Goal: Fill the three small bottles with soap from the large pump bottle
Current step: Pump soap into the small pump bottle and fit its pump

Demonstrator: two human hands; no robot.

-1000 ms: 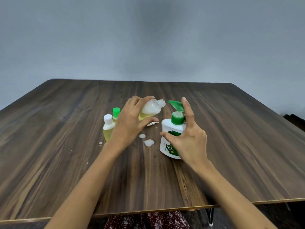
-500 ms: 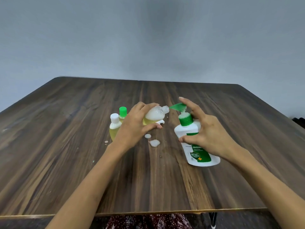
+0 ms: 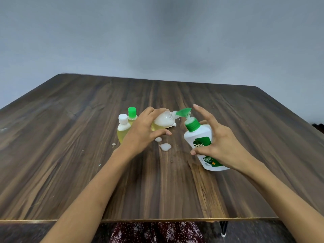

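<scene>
- White-capped bottle (image 3: 123,128), left of frame centre: upright on the table (image 3: 70,137), capped, yellow soap up to the shoulder. Judged filled.
- Green-capped bottle (image 3: 131,115), just behind and right of the first: upright, capped, yellow contents visible below the neck; its lower part is hidden by the hand. Judged filled, level not confirmed.
- Left hand (image 3: 143,130), centre of frame: fingers and thumb wrapped round the third bottle (image 3: 164,120), holding it tilted with its open neck pointing right, toward the pump spout.
- Third bottle: uncapped, yellow liquid in the lower part, white foam above. Partly filled only; more soap is judged necessary.
- Spilled soap (image 3: 165,146), centre, below the left hand: several white blobs on the table, with smaller flecks further left. Waste noted; wiping is outside the stated task.
- Pump bottle (image 3: 199,137), right of centre: leaning left, base on or near the table, green spout at the open neck of the third bottle; contact cannot be confirmed.
- Right hand (image 3: 219,144), right of centre: thumb and fingers clasped round the pump bottle body, index finger raised straight beside the pump head, not pressing it.
- Status: two of three appear done; the third is in progress, then needs capping. The cap is not identified in view.
</scene>
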